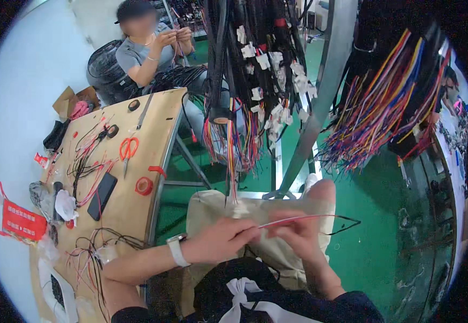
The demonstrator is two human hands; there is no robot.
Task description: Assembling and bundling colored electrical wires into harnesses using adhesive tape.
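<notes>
Left hand (228, 237) in front of lap, fingers narrowed on the wires (320, 218), a thin pink and white run; right hand (298, 234) blurred, fingers bent at the same run, can't tell whether it grips. Wires pass from left fingertips across the top of right hand and out to its right, black far end doubling back, tip over green floor (363, 231). Open room: mainly right of right hand, floor showing as far as the side shelf; tight above, where the hanging harness (231, 140) drops nearly to left hand, blurred white piece at its low end. Slanted metal post (325, 86) stands beyond the hands, between this harness and a second loose bundle (376, 113), strands fanned well above right hand. Desk (158, 118) at left; its right edge runs down toward left forearm, which crosses the near corner in view, contact unclear. Red tape (144, 186) sits just inside that edge, phone (103, 198) farther in, scissors (125, 158) beyond, blade pointing nearer; black tape (134, 105) near far edge beside a metal strip (146, 110). Loose cables (86, 156) spread mid-desk. Co-worker (153, 51) sits past far edge, both hands raised together.
</notes>
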